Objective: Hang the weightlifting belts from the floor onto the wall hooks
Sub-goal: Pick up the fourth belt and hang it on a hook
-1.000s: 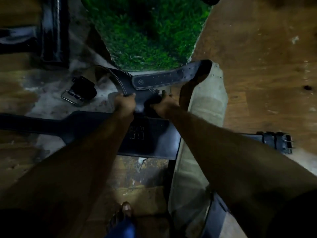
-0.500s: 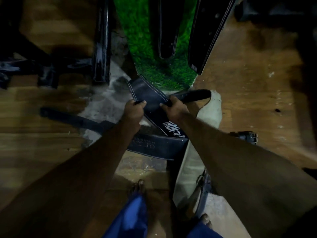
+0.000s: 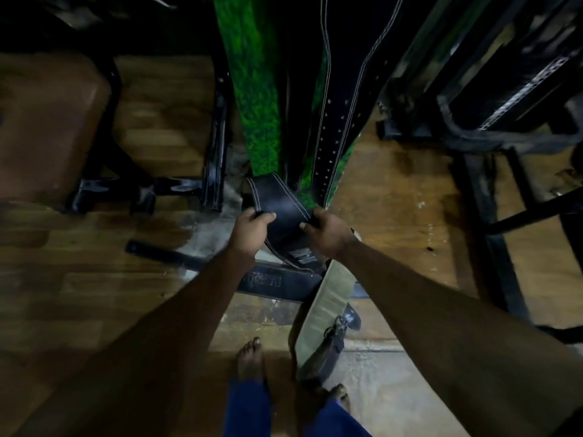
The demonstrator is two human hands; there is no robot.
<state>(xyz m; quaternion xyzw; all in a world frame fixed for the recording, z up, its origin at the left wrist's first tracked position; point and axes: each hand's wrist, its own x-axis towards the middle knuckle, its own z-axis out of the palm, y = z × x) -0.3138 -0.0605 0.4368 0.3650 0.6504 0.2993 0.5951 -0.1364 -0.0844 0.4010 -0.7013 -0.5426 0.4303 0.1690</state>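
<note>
Gripping a black leather weightlifting belt [image 3: 282, 212] by its two long edges, both hands are held out in front of the person's body, above a wooden floor [image 3: 94, 279]. The left hand [image 3: 250, 227] curls its fingers over the belt's left stitched edge; the right hand [image 3: 328, 233] does the same on the right edge. The belt's wide padded middle spans the gap between them, so its long axis runs away from the person, with one end toward the wall and the other dropping toward the floor beneath the wrists. Both hands are equally near it.

Straight ahead, against a green wall panel [image 3: 258, 105], two dark belts [image 3: 334, 121] already hang lengthwise. The hooks are out of sight above the top of the view. Likely the held belt must travel up and forward, far end first.

Two more belts lie on the floor below: a black one [image 3: 268, 280] lying crosswise and a pale olive one [image 3: 329, 307] beside the person's bare feet.
</note>
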